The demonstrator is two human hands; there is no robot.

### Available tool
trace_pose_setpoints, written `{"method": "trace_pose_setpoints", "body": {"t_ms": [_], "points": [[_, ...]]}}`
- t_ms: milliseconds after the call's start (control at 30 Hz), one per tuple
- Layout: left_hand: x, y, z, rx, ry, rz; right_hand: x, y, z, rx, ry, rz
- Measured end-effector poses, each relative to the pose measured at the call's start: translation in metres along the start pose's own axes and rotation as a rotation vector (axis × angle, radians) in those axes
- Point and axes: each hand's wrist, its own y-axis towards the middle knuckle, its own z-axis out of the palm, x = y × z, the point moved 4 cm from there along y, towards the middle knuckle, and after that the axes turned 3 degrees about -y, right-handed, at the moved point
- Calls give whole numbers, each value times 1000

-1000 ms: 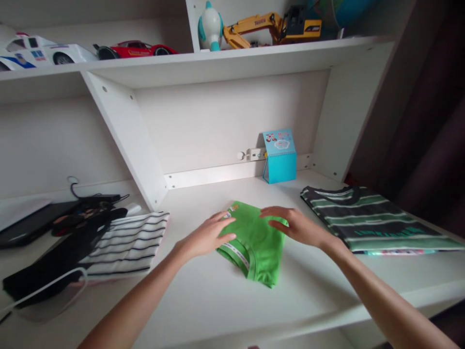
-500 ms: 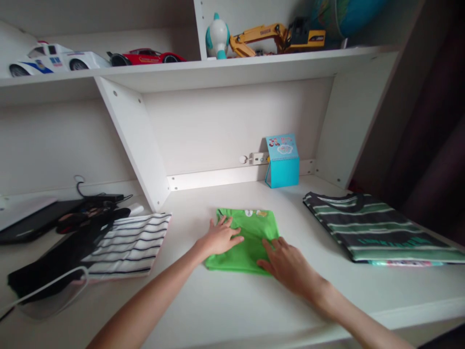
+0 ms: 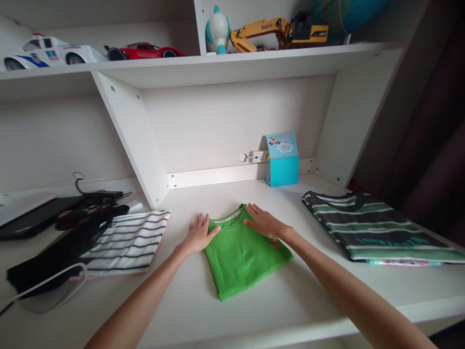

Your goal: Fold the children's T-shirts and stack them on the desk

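Observation:
A folded green T-shirt lies on the white desk, turned at an angle, with its neckline toward the back. My left hand rests at the shirt's upper left edge, fingers stretched out and the thumb on the fabric. Across the upper right part of the shirt lies my right hand, flat with its fingers extended beside the collar. A small print near the right side is partly covered by my right wrist.
Folded striped dark-green shirts lie at right, a white striped garment and black cloth at left. A blue desk calendar stands behind. Above, the shelf holds toy cars and a yellow toy excavator.
The green shirt has been turned over and rotated, so its collar now shows at the top. My left hand moved left, and my right hand moved up toward the neckline.

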Motion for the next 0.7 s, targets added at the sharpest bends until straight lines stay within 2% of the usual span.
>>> {"method": "trace_pose_setpoints", "body": {"t_ms": [133, 267, 400, 467, 567, 700], "points": [[9, 7, 8, -22, -10, -6, -3, 22, 23, 7, 52, 13], [5, 1, 0, -59, -4, -1, -5, 12, 16, -64, 80, 14], [-1, -38, -26, -169, -16, 45, -17, -17, -10, -126, 26, 124], [-7, -63, -31, -150, -90, 78, -20, -33, -15, -100, 17, 163], [-19, -90, -25, -78, -278, 136, -17, -47, -10, -69, 26, 227], [-30, -94, -14, -113, -490, 112, -15, -49, -1, -85, 83, 336]]}}
